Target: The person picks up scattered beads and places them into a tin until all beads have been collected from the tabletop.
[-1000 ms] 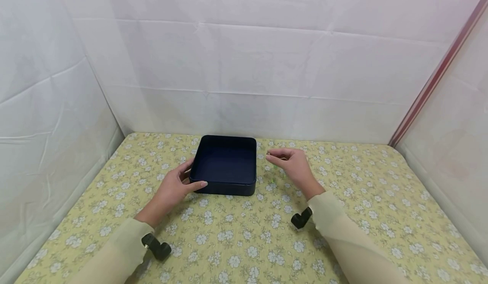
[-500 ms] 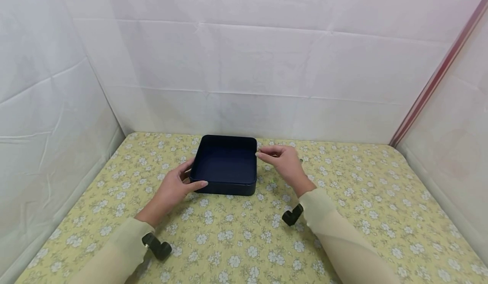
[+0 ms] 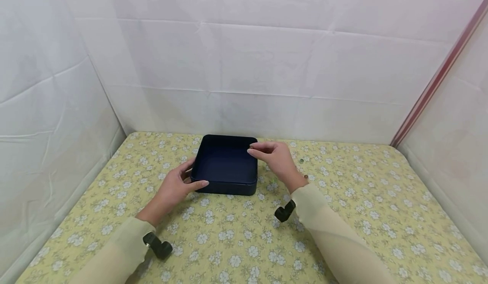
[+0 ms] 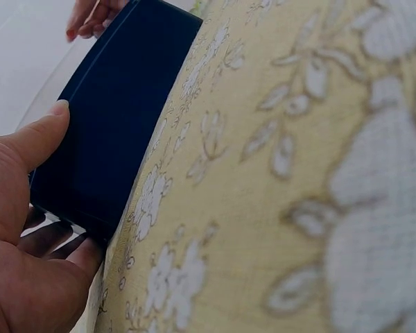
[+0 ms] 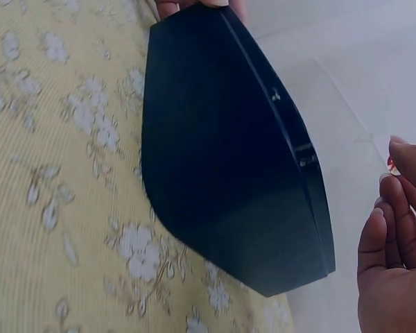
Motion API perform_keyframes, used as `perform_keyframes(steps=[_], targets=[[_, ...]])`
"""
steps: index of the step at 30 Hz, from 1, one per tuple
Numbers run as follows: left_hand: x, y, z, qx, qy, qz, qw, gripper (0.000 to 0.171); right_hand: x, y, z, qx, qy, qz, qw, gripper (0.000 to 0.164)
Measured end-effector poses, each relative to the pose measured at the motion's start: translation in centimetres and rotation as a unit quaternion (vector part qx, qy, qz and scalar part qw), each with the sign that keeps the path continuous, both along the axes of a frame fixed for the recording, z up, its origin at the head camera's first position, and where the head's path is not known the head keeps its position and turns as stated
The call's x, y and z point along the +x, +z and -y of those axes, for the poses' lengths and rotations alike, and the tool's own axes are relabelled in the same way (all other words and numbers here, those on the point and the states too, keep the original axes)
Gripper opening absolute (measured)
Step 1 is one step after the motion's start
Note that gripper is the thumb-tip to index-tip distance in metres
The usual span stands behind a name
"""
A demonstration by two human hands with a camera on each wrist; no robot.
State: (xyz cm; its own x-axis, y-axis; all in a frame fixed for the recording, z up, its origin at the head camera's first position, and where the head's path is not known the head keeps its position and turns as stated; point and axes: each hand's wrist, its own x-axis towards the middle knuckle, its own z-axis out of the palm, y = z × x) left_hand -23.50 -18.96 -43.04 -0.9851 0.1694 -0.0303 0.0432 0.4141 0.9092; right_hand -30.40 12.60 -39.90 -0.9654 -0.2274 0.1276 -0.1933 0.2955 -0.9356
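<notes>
A square dark navy box (image 3: 225,165) without a lid stands on the cloth, and its inside looks bare in the head view. My left hand (image 3: 173,190) grips its front left corner. The thumb lies on the front rim and the fingers go round the left side, as the left wrist view shows from close by. My right hand (image 3: 276,161) is over the box's right rim, thumb and fingertips together. Between them it pinches a small marble (image 5: 392,165) with red in it, mostly hidden by the fingers.
A greenish marble (image 3: 301,161) and a brown marble (image 3: 306,176) lie on the yellow flowered tablecloth (image 3: 236,241) to the right of the right hand. White sheets (image 3: 259,63) hang behind the table and at both sides.
My right hand has moved left from beside the box to over its right rim, carrying the marble. Two marbles on the cloth have come into sight behind it. The left hand stays put.
</notes>
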Motion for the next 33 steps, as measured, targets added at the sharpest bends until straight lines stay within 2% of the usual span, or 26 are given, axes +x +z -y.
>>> perform_keyframes(steps=[6,16,33], targets=[[-0.1,-0.1,0.0,0.002,0.002,0.004,1.0,0.099,-0.3,0.3,1.0,-0.001,0.011,-0.013,1.0,0.034],[-0.3,-0.3,0.0,-0.003,0.009,0.009,0.9999,0.1,-0.5,0.9,2.8,-0.022,0.022,-0.003,1.0,0.027],[-0.4,-0.4,-0.1,-0.003,0.001,0.007,1.0,0.097,-1.1,0.9,5.7,-0.003,0.018,0.0,1.0,0.033]])
